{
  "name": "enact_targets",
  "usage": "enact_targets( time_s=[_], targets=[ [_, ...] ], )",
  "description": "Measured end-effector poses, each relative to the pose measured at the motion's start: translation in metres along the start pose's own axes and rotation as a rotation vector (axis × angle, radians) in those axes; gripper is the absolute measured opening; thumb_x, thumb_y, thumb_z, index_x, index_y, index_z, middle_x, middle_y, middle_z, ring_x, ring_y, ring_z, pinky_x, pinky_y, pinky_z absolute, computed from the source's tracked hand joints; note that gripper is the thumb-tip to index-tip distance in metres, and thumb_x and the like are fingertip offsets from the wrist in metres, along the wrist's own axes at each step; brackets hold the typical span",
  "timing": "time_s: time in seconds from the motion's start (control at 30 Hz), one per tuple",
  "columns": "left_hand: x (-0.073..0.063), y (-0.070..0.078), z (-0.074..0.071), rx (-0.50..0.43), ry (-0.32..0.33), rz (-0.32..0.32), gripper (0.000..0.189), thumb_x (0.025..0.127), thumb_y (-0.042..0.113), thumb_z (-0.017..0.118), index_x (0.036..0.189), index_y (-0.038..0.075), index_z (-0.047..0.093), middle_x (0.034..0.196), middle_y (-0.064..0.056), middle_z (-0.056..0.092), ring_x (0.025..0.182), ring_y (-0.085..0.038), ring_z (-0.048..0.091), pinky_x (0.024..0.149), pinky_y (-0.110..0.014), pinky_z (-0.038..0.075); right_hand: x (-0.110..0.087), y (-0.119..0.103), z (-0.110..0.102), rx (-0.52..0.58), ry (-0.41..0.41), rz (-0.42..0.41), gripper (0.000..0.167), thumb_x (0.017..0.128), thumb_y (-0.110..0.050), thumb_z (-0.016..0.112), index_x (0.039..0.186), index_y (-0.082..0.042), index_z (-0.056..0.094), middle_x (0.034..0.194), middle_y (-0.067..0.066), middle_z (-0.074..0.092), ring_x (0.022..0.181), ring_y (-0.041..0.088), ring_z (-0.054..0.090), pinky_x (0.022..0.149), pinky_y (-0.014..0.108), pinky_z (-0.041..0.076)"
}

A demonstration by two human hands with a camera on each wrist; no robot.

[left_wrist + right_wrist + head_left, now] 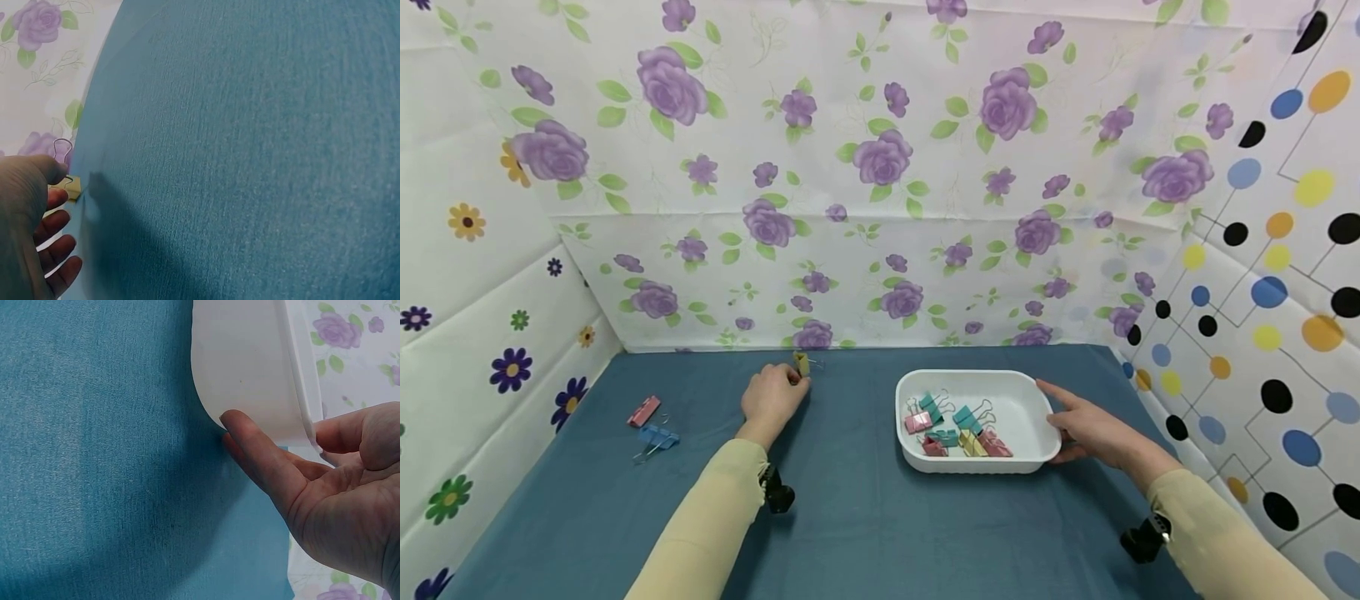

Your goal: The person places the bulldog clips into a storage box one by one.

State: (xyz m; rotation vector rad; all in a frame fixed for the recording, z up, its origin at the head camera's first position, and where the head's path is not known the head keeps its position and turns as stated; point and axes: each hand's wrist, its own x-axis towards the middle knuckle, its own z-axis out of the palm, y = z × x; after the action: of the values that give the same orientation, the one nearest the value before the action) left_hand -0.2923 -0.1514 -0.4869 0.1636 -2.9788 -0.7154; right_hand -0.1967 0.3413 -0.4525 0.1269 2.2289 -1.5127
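My left hand (pixel 772 400) pinches a yellow binder clip (pixel 802 363) near the back edge of the table. In the left wrist view the thumb and index finger hold this clip, its wire handle rising above the thumb; the other fingers are loosely bent. At the right end of a white plastic tray (pixel 1033 417), my right hand (pixel 1093 429) holds the wall, thumb and fingers spanning the end. The right wrist view shows fingertips against the tray's outer wall and rim. Several pink, teal and yellow binder clips (pixel 967 418) lie inside, toward the tray's left.
On the left of the blue tablecloth (pixel 850 533) lie a pink binder clip (pixel 643 411) and a blue binder clip (pixel 658 437), close together. A flowered sheet (pixel 850 250) hangs behind the table, and a dotted sheet (pixel 1270 333) borders its right side.
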Motion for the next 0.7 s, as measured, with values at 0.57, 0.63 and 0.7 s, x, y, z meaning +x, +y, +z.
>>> enact_targets(
  time_s=[0.57,0.63,0.7],
  targets=[
    [0.002,-0.011,-0.001,0.025,0.028,0.024,0.021,0.102,0.027,0.063,0.111,0.012,0.075,0.104,-0.010,0.061,0.092,-0.032,0.059,0.069,-0.049,0.051,0.000,0.000,-0.001,0.010,-0.003,0.003,0.072,0.108,-0.010,0.044,0.167,-0.022,0.004,0.127,0.032,0.047,0.091,0.037,0.064,0.075,0.051,0.060],
    [0.002,-0.012,-0.001,0.026,0.030,0.025,0.021,0.102,0.027,0.063,0.110,0.012,0.075,0.103,-0.010,0.061,0.092,-0.032,0.058,0.069,-0.049,0.051,0.000,0.000,-0.001,0.009,-0.003,0.004,0.072,0.108,-0.010,0.044,0.167,-0.022,0.004,0.128,0.032,0.046,0.091,0.037,0.064,0.075,0.051,0.060],
    [0.002,-0.012,-0.002,0.030,0.031,0.023,0.021,0.103,0.027,0.063,0.110,0.012,0.075,0.104,-0.010,0.061,0.092,-0.032,0.058,0.070,-0.049,0.051,0.000,0.000,0.000,0.007,-0.002,0.003,0.072,0.108,-0.010,0.044,0.167,-0.022,0.004,0.128,0.032,0.046,0.091,0.037,0.064,0.075,0.050,0.060]
  ],
)
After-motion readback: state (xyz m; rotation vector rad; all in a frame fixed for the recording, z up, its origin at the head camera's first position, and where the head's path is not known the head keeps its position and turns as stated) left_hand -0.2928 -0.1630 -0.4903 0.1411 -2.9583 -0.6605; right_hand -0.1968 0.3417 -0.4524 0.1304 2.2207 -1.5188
